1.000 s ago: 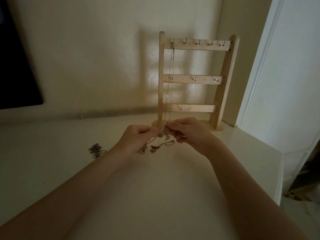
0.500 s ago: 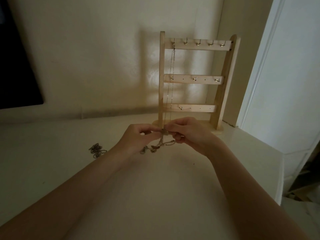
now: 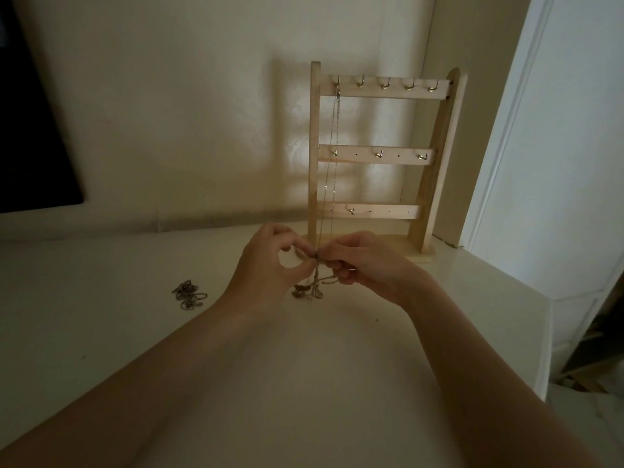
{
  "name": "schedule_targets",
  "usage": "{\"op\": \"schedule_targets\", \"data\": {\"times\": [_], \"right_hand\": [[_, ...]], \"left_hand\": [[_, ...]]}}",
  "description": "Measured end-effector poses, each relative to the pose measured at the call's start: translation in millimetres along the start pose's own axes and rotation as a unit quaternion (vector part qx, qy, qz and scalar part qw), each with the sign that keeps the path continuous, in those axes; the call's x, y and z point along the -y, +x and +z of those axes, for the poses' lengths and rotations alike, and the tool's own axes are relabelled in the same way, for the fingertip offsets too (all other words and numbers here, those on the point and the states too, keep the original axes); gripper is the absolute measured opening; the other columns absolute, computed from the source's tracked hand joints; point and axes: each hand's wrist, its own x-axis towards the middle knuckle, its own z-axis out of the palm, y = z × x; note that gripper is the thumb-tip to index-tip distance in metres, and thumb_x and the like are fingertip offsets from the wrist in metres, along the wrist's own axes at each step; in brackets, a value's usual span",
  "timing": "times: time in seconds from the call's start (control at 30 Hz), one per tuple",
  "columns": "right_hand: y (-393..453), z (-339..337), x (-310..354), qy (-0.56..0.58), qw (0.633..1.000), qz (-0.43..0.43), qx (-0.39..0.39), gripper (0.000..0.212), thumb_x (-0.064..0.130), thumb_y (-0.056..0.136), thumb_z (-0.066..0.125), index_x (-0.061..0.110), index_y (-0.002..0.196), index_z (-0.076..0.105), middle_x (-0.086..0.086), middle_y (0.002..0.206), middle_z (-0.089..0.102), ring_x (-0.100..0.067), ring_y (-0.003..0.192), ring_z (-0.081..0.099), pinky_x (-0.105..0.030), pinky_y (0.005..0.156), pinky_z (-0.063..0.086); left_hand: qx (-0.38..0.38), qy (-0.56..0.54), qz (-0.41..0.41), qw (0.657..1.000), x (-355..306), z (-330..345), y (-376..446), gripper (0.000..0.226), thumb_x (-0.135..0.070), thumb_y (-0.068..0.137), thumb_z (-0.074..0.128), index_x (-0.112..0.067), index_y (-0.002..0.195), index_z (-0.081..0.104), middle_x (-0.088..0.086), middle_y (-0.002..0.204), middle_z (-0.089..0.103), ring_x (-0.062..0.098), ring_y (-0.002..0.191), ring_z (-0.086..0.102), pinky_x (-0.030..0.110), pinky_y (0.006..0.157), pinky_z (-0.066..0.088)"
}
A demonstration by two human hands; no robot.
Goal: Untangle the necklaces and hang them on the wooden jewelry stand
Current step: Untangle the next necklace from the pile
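Two hands pinch one knot | left hand and right hand closed on tangled necklaces dangling between them; step: untangling | hung chain on wooden jewelry stand just beyond | spare clump left of left hand | next: likely tease strands apart gently

A dark panel hangs on the cream wall, far left of the grip. A white door frame stands right.

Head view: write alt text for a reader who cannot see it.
Two bare hands, left hand and right hand, pinch a tangled necklace above a pale table. Behind stands a wooden jewelry stand with one chain hung; another tangle lies left.
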Motion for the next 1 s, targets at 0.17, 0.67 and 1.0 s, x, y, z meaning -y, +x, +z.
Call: {"op": "schedule_targets", "data": {"times": [0.17,0.67,1.0], "right_hand": [[1.1,0.1,0.3,0.001,1.000,0.008,-0.001,0.014,0.013,0.089,0.058,0.003,0.085,0.067,0.003,0.059,0.047,-0.007,0.052,0.041,-0.018,0.052,0.037],[6.1,6.2,-0.5,-0.073,0.990,-0.097,-0.070,0.006,0.006,0.081,0.068,0.006,0.085,0.072,0.001,0.070,0.063,-0.002,0.058,0.049,-0.019,0.057,0.041],[4.8,6.3,2.5,-0.149,0.985,-0.074,-0.040,0.004,0.003,0.082,0.065,0.000,0.082,0.067,0.004,0.065,0.057,0.005,0.051,0.048,-0.010,0.055,0.042]], "left_hand": [[0.028,-0.060,-0.047,0.997,0.1,-0.7,2.5,0.011,-0.015,0.078,0.070,-0.024,0.075,0.064,-0.010,0.085,0.059,-0.003,0.076,0.055,0.005,0.062,0.041],[0.053,-0.335,-0.293,0.894,-4.8,-4.2,4.6,0.008,-0.010,0.083,0.064,-0.015,0.077,0.065,0.000,0.080,0.061,0.010,0.077,0.054,0.021,0.059,0.048],[0.068,-0.199,-0.228,0.951,-5.7,-7.6,1.9,0.003,-0.013,0.080,0.069,-0.015,0.077,0.069,0.002,0.078,0.063,0.013,0.071,0.056,0.027,0.066,0.049]]}}
